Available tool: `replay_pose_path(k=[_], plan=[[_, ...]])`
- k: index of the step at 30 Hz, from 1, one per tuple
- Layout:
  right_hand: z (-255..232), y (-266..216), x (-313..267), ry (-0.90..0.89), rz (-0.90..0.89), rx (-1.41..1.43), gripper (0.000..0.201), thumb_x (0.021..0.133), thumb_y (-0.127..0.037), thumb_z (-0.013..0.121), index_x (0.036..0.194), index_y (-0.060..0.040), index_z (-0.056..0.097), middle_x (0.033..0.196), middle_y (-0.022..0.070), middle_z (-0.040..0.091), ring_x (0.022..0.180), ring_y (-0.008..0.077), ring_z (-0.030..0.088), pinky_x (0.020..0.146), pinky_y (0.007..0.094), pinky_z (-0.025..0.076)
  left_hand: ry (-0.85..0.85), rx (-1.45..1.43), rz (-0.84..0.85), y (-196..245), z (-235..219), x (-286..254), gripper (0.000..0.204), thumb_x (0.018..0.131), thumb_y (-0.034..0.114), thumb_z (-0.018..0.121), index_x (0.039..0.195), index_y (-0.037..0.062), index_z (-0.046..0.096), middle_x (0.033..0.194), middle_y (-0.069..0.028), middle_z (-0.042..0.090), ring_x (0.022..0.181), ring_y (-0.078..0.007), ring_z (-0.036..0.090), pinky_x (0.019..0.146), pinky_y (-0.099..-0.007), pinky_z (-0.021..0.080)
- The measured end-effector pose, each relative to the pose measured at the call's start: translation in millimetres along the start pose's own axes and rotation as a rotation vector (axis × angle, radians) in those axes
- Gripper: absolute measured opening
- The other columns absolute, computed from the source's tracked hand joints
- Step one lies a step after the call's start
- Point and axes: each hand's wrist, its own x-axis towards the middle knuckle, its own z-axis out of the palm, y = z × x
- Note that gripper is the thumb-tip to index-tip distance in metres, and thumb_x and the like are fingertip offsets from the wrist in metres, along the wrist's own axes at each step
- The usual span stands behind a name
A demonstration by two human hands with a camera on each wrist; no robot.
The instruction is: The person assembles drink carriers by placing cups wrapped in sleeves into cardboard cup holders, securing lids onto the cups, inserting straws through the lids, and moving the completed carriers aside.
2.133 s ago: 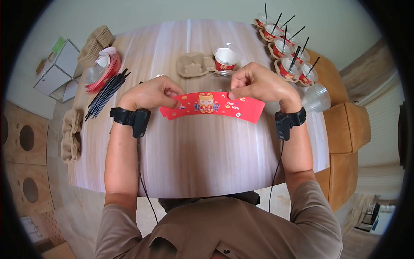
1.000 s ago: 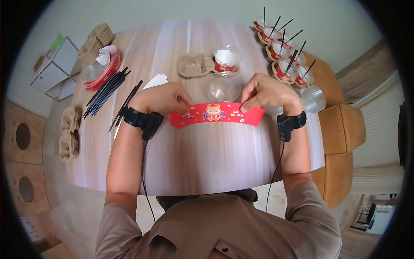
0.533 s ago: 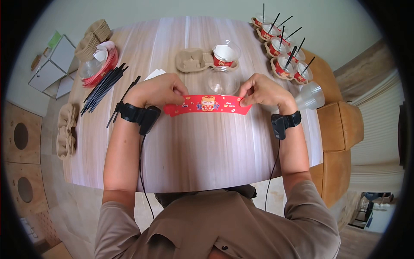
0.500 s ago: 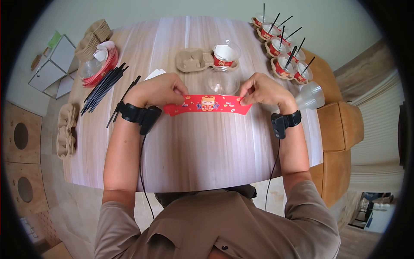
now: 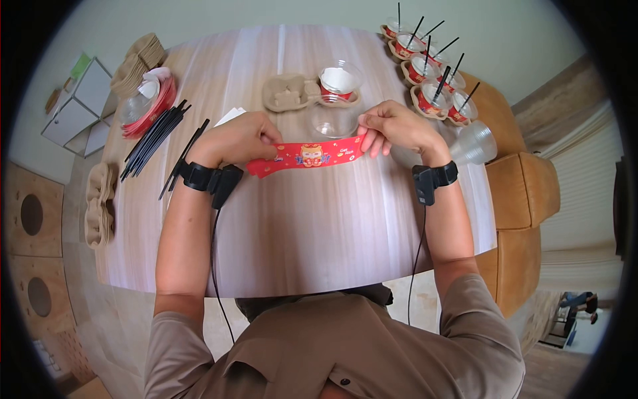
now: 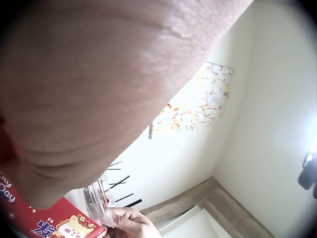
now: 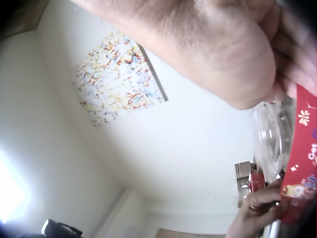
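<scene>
A curved red printed paper sleeve is held up between both hands above the table. The left hand pinches its left end, with the thumb and curled fingers on it. At the other end, the right hand grips the sleeve's right edge, its lower fingers extended behind or below that edge. Just beyond the sleeve stands a clear plastic cup. In the right wrist view the red sleeve runs down to the left hand. The left wrist view shows the right hand at the sleeve's far end.
A cardboard carrier holds one red-wrapped cup. Black straws, stacked red sleeves and carriers lie on the left. Several filled carriers with cups and straws stand at the back right, near nested clear cups.
The sleeve has shifted slightly left, and its right end has risen and bends. The right hand has turned, its lower fingers now spread out. The left hand keeps its pinch.
</scene>
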Motion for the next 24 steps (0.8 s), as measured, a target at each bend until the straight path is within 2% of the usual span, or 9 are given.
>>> replay_pose_path(k=[5, 12, 14, 15, 17, 18, 20, 22, 24], plan=[[1.7, -3.2, 0.1, 0.051, -0.031, 0.049, 0.053, 0.121, -0.037, 0.053, 0.093, 0.0009, 0.077, 0.081, 0.0152, 0.082, 0.066, 0.0196, 0.079, 0.054, 0.0294, 0.058, -0.005, -0.048, 0.001, -5.4, -2.1, 1.6, 0.024, 0.091, 0.007, 0.076, 0.11, -0.0014, 0.086, 0.076, -0.0002, 0.068, 0.071, -0.0089, 0.058, 0.066, -0.0311, 0.048], [11.9, -4.4, 8.4, 0.155, 0.002, 0.077, 0.068, 0.117, -0.057, 0.057, 0.084, -0.0005, 0.076, 0.074, 0.014, 0.08, 0.057, 0.0195, 0.076, 0.049, 0.03, 0.056, 0.005, -0.053, 0.011, -11.5, -1.3, 5.6, 0.023, 0.093, 0.007, 0.073, 0.11, -0.0037, 0.084, 0.078, -0.0024, 0.071, 0.074, -0.0084, 0.061, 0.07, -0.0305, 0.052], [17.2, -6.8, 8.7, 0.206, -0.017, 0.02, 0.064, 0.112, -0.056, 0.069, 0.079, -0.0022, 0.074, 0.07, 0.0107, 0.077, 0.056, 0.0162, 0.073, 0.051, 0.0288, 0.055, -0.007, -0.055, 0.012, -12.8, -1.6, 7.6, 0.022, 0.093, 0.007, 0.073, 0.109, -0.0041, 0.083, 0.078, -0.0025, 0.071, 0.074, -0.0085, 0.062, 0.07, -0.0305, 0.053], [20.9, -8.9, 7.9, 0.2, -0.013, 0.022, 0.064, 0.112, -0.056, 0.069, 0.079, -0.0022, 0.074, 0.07, 0.0107, 0.077, 0.056, 0.0162, 0.073, 0.051, 0.0288, 0.055, -0.015, -0.053, 0.014, -13.6, -1.8, 7.6, 0.022, 0.094, 0.007, 0.072, 0.109, -0.0045, 0.083, 0.078, -0.0027, 0.071, 0.074, -0.0087, 0.062, 0.07, -0.0305, 0.053], [28.8, -11.2, 6.6, 0.287, -0.116, -0.117, 0.053, 0.107, -0.045, 0.079, 0.073, -0.0042, 0.071, 0.066, 0.0071, 0.073, 0.054, 0.0129, 0.069, 0.055, 0.0291, 0.053, 0.005, -0.076, 0.027, -17.1, 1.1, 7.6, 0.02, 0.093, 0.009, 0.074, 0.107, -0.0012, 0.084, 0.075, -0.0014, 0.069, 0.071, -0.0094, 0.061, 0.067, -0.0314, 0.051], [29.5, -8.4, 8.5, 0.282, -0.115, -0.114, 0.053, 0.107, -0.045, 0.079, 0.073, -0.0042, 0.071, 0.066, 0.0071, 0.073, 0.054, 0.0129, 0.069, 0.055, 0.0291, 0.053, 0.029, -0.093, 0.048, -15.4, 1.9, 7.0, 0.018, 0.093, 0.011, 0.075, 0.105, 0.0021, 0.085, 0.072, -0.0001, 0.067, 0.068, -0.0101, 0.059, 0.064, -0.0324, 0.048], [26.2, -0.5, 14.5, 0.288, -0.211, -0.141, 0.043, 0.102, -0.03, 0.083, 0.07, -0.005, 0.069, 0.065, 0.0041, 0.069, 0.056, 0.0102, 0.063, 0.059, 0.0303, 0.05, 0.002, -0.069, 0.031, -10.9, -2.1, 5.2, 0.019, 0.093, 0.008, 0.073, 0.106, 0.0003, 0.085, 0.075, -0.0001, 0.069, 0.07, -0.0091, 0.059, 0.066, -0.0308, 0.049], [25.8, 3.2, 18.0, 0.295, -0.212, -0.159, 0.041, 0.101, -0.026, 0.082, 0.07, -0.0051, 0.067, 0.064, 0.0023, 0.066, 0.058, 0.0096, 0.059, 0.059, 0.0311, 0.047, -0.023, -0.044, 0.016, -8.9, -4.2, 5.4, 0.02, 0.094, 0.006, 0.071, 0.107, -0.0015, 0.084, 0.078, -0.0001, 0.071, 0.073, -0.0081, 0.06, 0.069, -0.0293, 0.05], [25.1, 7.7, 21.8, 0.299, -0.218, -0.176, 0.038, 0.099, -0.023, 0.08, 0.069, -0.0051, 0.065, 0.064, 0.0005, 0.063, 0.06, 0.009, 0.056, 0.059, 0.0318, 0.044, -0.043, -0.057, 0.04, -10.9, -4.6, 5.5, 0.023, 0.095, 0.007, 0.071, 0.111, 0.0007, 0.085, 0.079, 0.0016, 0.07, 0.073, -0.0076, 0.059, 0.069, -0.0289, 0.049]])
